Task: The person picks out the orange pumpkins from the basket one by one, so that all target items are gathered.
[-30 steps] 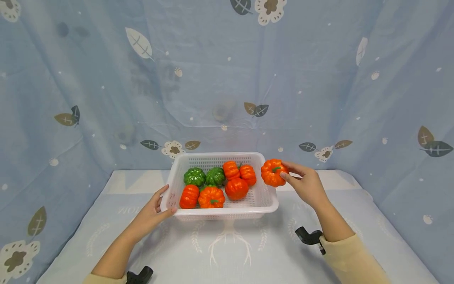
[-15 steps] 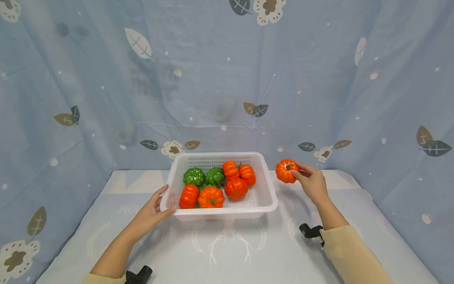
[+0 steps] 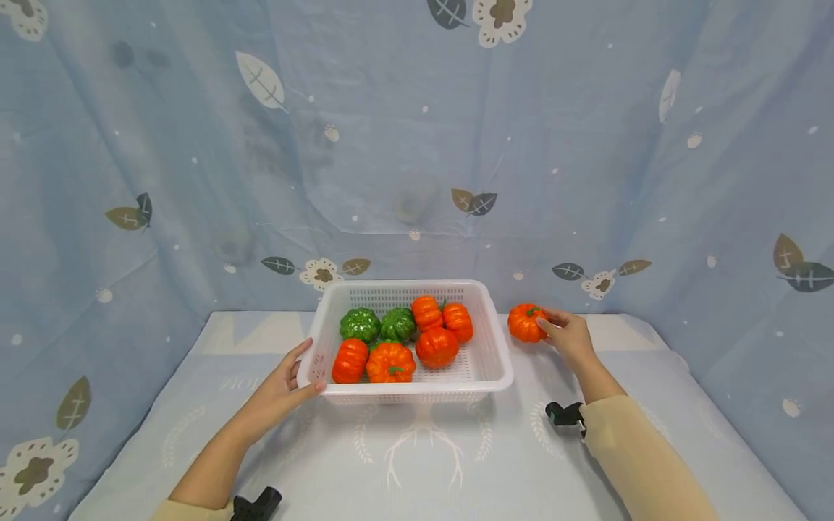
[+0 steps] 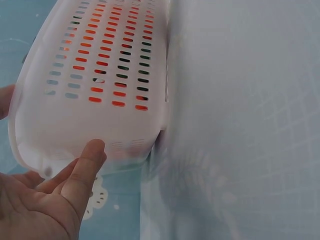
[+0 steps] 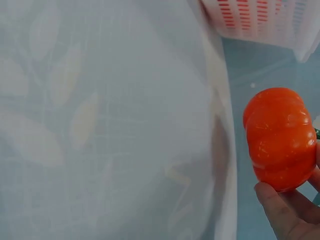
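Observation:
A white perforated plastic basket (image 3: 417,388) stands on the table with several small orange pumpkins (image 3: 390,362) and green pumpkins (image 3: 359,325) inside. My left hand (image 3: 281,386) holds the basket's left end at the front corner; in the left wrist view its thumb lies on the side wall. To the right of the basket, my right hand (image 3: 568,336) grips an orange pumpkin (image 3: 524,323) with a green stem, thumb in front and fingers behind. The right wrist view shows the held pumpkin (image 5: 280,137) close up; whether it touches the table I cannot tell.
A pale patterned cloth covers the table (image 3: 417,463). Blue curtains (image 3: 391,145) with leaf and flower prints hang behind and on both sides, close behind the basket. Black wrist mounts (image 3: 564,414) sit at the sleeves.
My right hand has carried the orange pumpkin rightward, away from the basket's right rim, then lowered it toward the table. My left hand and the basket stay in place.

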### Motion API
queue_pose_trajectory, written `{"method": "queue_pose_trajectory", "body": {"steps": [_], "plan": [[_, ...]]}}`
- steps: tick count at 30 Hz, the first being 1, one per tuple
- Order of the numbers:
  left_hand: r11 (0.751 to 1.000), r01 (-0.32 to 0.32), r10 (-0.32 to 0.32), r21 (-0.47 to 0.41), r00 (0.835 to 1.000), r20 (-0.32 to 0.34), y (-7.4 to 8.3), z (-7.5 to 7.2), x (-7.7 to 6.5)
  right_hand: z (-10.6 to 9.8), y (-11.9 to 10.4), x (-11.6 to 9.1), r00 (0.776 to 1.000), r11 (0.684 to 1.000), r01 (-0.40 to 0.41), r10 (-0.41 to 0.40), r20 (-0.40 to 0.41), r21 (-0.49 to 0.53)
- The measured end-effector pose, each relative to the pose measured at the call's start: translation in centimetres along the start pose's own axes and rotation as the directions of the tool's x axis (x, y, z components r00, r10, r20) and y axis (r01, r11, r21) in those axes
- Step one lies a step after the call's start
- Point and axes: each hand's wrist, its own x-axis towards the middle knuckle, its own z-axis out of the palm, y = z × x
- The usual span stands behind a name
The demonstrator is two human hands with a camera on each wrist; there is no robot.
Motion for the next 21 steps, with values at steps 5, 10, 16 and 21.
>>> {"method": "queue_pose_trajectory", "body": {"steps": [5, 10, 16, 21], "plan": [[1.000, -0.001, 0.001, 0.002, 1.000, -0.001, 0.0, 0.1, 0.1, 0.0, 1.1, 0.7, 0.998, 0.998, -0.054, 0.054, -0.012, -0.028], [1.000, -0.001, 0.001, 0.008, 1.000, 0.001, 0.0, 0.2, 0.1, -0.1, 1.9, 1.1, 0.994, 0.994, -0.106, 0.105, 0.009, 0.010], [1.000, -0.004, 0.004, 0.013, 1.000, 0.003, 0.2, 0.1, -0.1, -0.2, 2.3, 1.4, 0.989, 0.988, -0.149, 0.148, 0.024, 0.040], [1.000, -0.015, 0.015, 0.021, 1.000, 0.003, 0.2, 0.0, -0.2, -0.1, 2.3, 1.6, 0.989, 0.989, -0.143, 0.141, 0.037, 0.043]]}}
